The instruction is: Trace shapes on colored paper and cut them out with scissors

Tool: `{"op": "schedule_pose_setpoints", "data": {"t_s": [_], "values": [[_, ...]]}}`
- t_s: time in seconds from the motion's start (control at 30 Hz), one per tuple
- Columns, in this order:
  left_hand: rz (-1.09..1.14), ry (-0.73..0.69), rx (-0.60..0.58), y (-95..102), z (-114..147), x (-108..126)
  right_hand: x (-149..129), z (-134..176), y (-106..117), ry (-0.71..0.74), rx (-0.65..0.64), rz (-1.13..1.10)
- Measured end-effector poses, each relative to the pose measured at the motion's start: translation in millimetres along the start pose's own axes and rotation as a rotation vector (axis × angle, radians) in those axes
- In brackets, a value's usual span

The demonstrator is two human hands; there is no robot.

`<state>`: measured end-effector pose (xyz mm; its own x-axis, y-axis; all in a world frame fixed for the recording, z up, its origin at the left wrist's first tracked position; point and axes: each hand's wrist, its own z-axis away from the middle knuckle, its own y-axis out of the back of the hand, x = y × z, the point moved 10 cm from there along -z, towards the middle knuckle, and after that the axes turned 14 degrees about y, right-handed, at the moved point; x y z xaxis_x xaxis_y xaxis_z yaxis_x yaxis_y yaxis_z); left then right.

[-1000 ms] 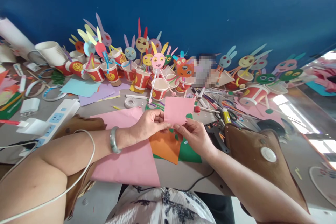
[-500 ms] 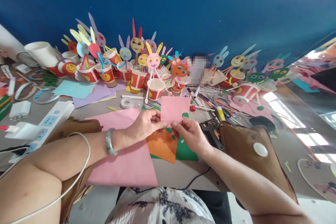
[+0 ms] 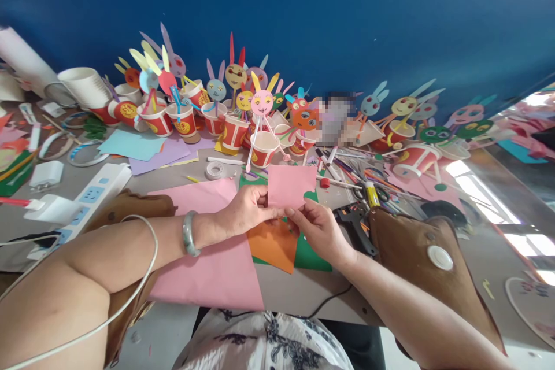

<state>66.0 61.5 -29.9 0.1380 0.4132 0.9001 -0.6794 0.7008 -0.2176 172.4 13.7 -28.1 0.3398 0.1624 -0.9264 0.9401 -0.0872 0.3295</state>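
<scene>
A small pink piece of paper [image 3: 291,185] is held up between my two hands, with a curved notch at its right edge. My left hand [image 3: 248,209] pinches its lower left corner, thumb in front. At the lower right, my right hand [image 3: 318,228] grips the same piece, its thumb near the left one. Beneath the hands lie an orange sheet [image 3: 275,248] and a green sheet [image 3: 313,257]. A large pink sheet [image 3: 208,266] is spread under my left forearm.
Paper cups with rabbit-faced figures [image 3: 264,147] line the wall. To the right are a black glue gun [image 3: 358,231], pens, scissors [image 3: 382,192] and a brown cushion [image 3: 416,254]. A white power strip [image 3: 97,193] and a tape roll [image 3: 214,170] stand left.
The view has turned slightly left, so everything sits a little further right. Both hands keep hold of the pink paper, with little change in grip.
</scene>
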Motion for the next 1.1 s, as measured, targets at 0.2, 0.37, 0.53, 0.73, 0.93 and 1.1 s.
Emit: {"op": "schedule_pose_setpoints", "data": {"t_s": [0.2,0.37,0.53,0.73,0.93,1.1], "values": [[0.007,-0.017,0.004,3.0,-2,2,-9,-4,7,0.032,0.013,0.083],[0.007,0.014,-0.010,2.7,-2,2,-12,-6,14,0.031,0.054,0.072],[0.054,0.049,-0.035,-1.0,3,4,-8,-5,12,0.019,0.066,0.030],[0.093,0.085,0.003,6.6,-1,-2,-16,-5,18,0.121,0.067,0.144],[0.150,0.126,0.013,12.1,-4,-7,-71,10,20,0.735,0.096,0.687],[0.162,0.159,-0.010,8.4,-4,-11,-87,31,-4,1.110,0.003,0.944]]}}
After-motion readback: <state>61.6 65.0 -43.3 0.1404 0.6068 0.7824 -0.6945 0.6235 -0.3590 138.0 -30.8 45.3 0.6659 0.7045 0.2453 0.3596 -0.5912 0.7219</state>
